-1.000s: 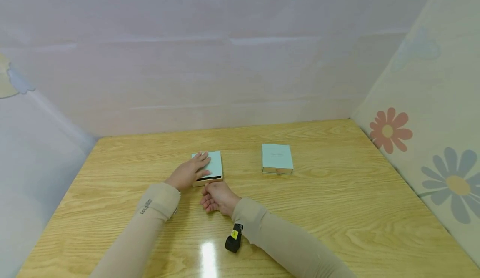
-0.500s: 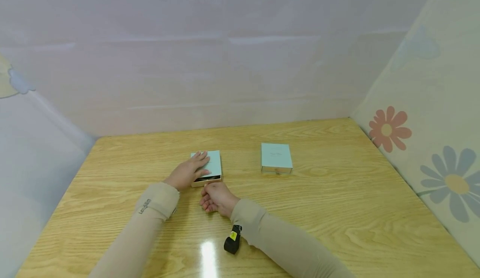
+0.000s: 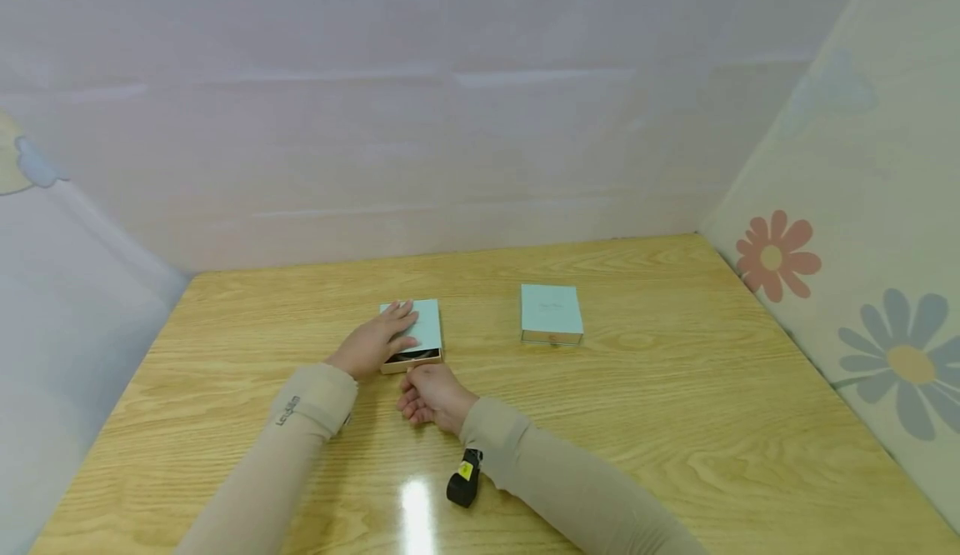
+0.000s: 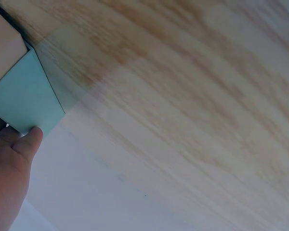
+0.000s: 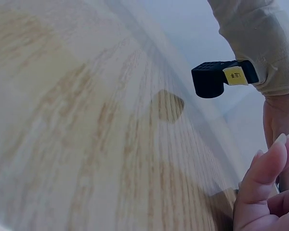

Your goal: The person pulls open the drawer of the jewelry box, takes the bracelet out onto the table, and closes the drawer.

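Note:
My left hand (image 3: 372, 345) lies flat over the left pale-blue drawer box (image 3: 427, 322), fingers spread across its top. Its drawer (image 3: 397, 366) sticks out a little at the front, showing a dark inside with a curved edge in it. My right hand (image 3: 438, 395) is at that drawer's front, thumb and curled forefinger pinching at its middle; the pinched bit itself is hidden. In the left wrist view, fingers of the left hand touch the blue box (image 4: 29, 96) at the left edge. The right wrist view has the curled right fingers (image 5: 265, 178) at the lower right.
A second pale-blue box (image 3: 551, 309), closed, with a small tab on its front, stands to the right. Both sit on a wood-grain table (image 3: 675, 422). A pale cloth wall (image 3: 480, 138) rises behind, with a flower-printed side wall (image 3: 892, 205) at right. A black wrist camera (image 3: 463, 480) hangs under the right sleeve.
The left box's drawer has slid slightly further out toward me, baring more of its dark inside. The hands keep nearly the same places, and the head view has shifted a little.

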`<action>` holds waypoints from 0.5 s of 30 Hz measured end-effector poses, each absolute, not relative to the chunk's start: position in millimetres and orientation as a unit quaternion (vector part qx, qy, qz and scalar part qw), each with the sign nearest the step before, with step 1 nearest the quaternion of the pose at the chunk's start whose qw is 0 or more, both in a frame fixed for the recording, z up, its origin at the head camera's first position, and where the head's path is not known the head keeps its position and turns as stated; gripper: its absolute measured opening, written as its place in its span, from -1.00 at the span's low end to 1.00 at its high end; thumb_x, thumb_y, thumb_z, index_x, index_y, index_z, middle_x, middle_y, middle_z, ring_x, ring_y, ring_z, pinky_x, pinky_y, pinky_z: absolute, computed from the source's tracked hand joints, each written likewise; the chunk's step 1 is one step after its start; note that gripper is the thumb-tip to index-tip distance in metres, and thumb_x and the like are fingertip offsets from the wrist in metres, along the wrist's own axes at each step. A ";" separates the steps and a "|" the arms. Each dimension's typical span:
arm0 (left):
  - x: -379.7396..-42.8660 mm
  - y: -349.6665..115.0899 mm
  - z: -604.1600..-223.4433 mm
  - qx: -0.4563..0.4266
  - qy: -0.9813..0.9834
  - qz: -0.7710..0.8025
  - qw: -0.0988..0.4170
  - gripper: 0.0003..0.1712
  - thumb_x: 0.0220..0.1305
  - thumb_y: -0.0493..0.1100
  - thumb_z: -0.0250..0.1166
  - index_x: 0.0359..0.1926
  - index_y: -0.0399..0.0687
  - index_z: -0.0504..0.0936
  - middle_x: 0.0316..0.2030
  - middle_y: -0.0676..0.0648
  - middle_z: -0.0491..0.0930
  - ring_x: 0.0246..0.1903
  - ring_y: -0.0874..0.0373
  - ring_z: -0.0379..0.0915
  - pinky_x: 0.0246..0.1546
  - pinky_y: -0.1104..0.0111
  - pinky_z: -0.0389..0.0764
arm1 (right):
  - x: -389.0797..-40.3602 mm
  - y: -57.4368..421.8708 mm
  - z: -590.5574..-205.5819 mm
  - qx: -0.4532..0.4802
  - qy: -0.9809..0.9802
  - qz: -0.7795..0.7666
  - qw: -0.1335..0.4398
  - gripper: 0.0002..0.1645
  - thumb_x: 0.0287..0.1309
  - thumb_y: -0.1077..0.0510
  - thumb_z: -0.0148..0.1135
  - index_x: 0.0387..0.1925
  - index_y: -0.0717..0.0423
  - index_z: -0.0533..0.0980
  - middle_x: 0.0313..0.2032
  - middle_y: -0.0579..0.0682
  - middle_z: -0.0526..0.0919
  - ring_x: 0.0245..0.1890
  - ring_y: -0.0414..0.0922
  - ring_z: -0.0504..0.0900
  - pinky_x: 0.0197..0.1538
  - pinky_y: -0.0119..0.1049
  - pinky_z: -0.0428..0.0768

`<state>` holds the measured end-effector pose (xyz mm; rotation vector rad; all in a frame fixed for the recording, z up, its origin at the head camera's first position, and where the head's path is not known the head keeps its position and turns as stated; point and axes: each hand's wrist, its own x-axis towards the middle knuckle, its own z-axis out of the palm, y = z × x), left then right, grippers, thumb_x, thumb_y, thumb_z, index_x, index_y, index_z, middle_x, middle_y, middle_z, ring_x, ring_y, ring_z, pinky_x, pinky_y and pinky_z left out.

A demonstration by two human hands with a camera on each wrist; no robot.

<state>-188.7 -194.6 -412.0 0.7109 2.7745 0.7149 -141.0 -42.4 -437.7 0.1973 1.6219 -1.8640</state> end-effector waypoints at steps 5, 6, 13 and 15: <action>-189.6 -194.7 -413.3 0.242 0.936 0.240 0.091 -0.33 0.47 -0.05 0.10 0.42 -0.34 0.20 0.46 -0.30 0.00 0.45 -0.22 -0.21 0.39 -0.07 0.00 | -140.2 -42.9 -437.4 0.076 0.617 -0.713 0.324 -0.69 0.46 0.26 -0.16 -0.41 0.18 0.44 -0.66 0.00 0.51 -0.78 -0.25 0.41 -0.71 -0.47 0.47; -189.5 -195.1 -413.3 0.244 0.935 0.241 0.090 -0.32 0.47 -0.04 0.10 0.42 -0.34 0.19 0.46 -0.30 0.00 0.45 -0.22 -0.21 0.39 -0.07 0.00 | -139.8 -42.9 -437.2 0.076 0.617 -0.713 0.324 -0.69 0.46 0.26 -0.16 -0.41 0.17 0.44 -0.67 0.00 0.51 -0.78 -0.25 0.41 -0.71 -0.47 0.47; -188.1 -196.6 -413.5 0.253 0.930 0.254 0.081 -0.27 0.47 0.08 0.05 0.41 -0.38 0.21 0.44 -0.33 0.02 0.45 -0.23 -0.19 0.38 -0.09 0.01 | -138.8 -42.8 -437.8 0.078 0.611 -0.716 0.330 -0.72 0.42 0.30 -0.15 -0.42 0.16 0.43 -0.68 0.00 0.51 -0.79 -0.26 0.40 -0.72 -0.47 0.46; -188.4 -197.0 -413.9 0.252 0.930 0.255 0.084 -0.27 0.47 0.08 0.05 0.41 -0.37 0.20 0.45 -0.32 0.01 0.45 -0.23 -0.20 0.39 -0.09 0.00 | -137.5 -42.5 -437.9 0.078 0.611 -0.716 0.328 -0.72 0.41 0.30 -0.14 -0.42 0.17 0.44 -0.67 -0.01 0.51 -0.79 -0.26 0.40 -0.72 -0.47 0.46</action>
